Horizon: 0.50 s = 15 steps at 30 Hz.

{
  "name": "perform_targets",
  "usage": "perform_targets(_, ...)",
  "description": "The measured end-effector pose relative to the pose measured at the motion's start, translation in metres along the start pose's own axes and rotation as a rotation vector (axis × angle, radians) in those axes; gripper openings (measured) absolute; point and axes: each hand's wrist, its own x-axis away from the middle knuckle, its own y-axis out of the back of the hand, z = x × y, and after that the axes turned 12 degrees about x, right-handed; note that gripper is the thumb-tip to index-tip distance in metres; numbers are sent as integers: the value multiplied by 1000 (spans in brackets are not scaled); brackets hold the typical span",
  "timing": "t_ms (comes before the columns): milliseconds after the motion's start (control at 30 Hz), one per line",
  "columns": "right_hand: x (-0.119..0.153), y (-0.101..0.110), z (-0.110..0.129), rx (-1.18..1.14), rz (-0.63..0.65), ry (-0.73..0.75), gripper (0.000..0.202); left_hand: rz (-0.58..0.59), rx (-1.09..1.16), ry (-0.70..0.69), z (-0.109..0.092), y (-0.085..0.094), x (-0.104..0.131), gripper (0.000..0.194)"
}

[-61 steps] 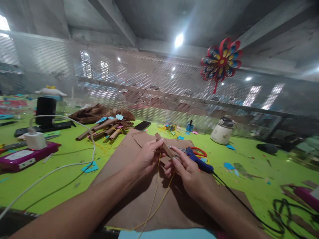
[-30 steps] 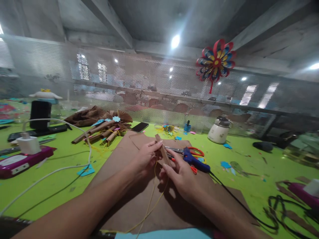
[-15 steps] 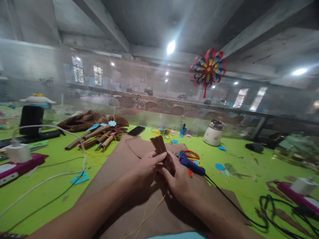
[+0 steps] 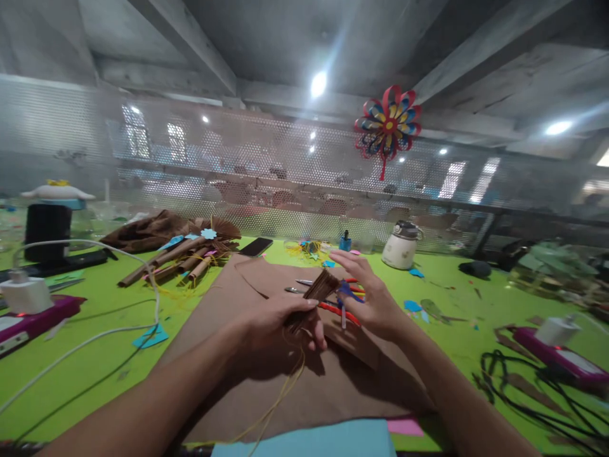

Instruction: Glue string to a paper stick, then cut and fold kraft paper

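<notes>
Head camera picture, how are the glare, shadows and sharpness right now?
Head view: the bright ceiling light throws a pale streak; head view: dark shadows lie on the brown sheet around the left hand and right hand; head view: the perforated partition looks hazy, detail beyond it indistinct.

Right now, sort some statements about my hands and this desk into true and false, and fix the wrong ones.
1. The left hand holds the pleated brown paper. True.
2. The white bottle lies on its side. False: the white bottle stands upright.
3. Yellow thread trails below the left hand, over the brown sheet. True.
4. The hanging flower is all white. False: the hanging flower is red, blue and yellow.
5. The right hand is by the blue-handled tool. True.
</notes>
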Motion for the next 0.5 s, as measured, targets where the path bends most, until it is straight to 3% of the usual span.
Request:
perform_targets(133, -1, 14, 8, -14, 243, 163, 60, 105, -75, 135, 2, 0, 3, 38)
perform_targets(267, 2, 16, 10, -74, 442, 113, 36, 174, -87, 220, 0, 0, 3, 41)
perform_targets(367, 2, 15, 5, -99, 442, 17, 17, 173, -23, 209, -6, -3, 4, 51)
perform_targets(500, 2, 12, -2, -111, 300, -99, 13, 122, 133, 65, -17, -9, 6, 75)
